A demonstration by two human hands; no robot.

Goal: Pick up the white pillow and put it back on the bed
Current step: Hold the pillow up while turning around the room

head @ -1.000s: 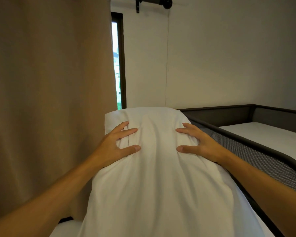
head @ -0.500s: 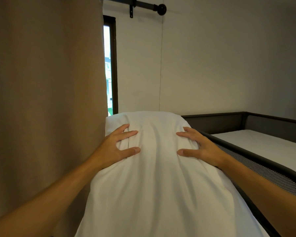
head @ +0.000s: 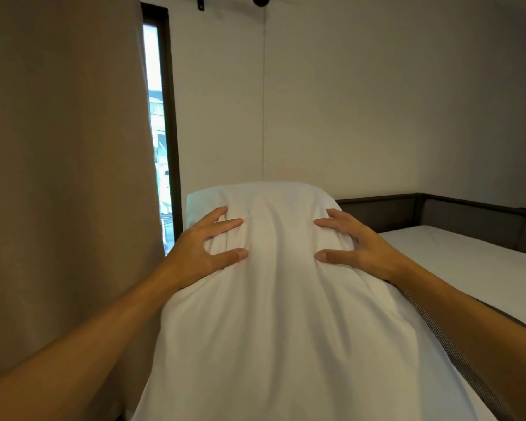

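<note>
We hold the soft white fabric pillow (head: 274, 299) up in front of us, left hand (head: 199, 253) and right hand (head: 362, 249) both gripping its upper part, fingers dug into the cloth. To land it well, we should swing it right and lift it over the dark padded rail (head: 456, 357) onto the white-sheeted bed (head: 474, 256). The beige curtain (head: 64, 177) hangs close on the left, so we should keep clear of it.

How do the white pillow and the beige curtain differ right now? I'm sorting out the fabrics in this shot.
The white pillow is gripped by the left hand and right hand; the beige curtain hangs untouched. The pillow is bunched and creased, the curtain in long vertical folds. Both are plain cloth.
</note>
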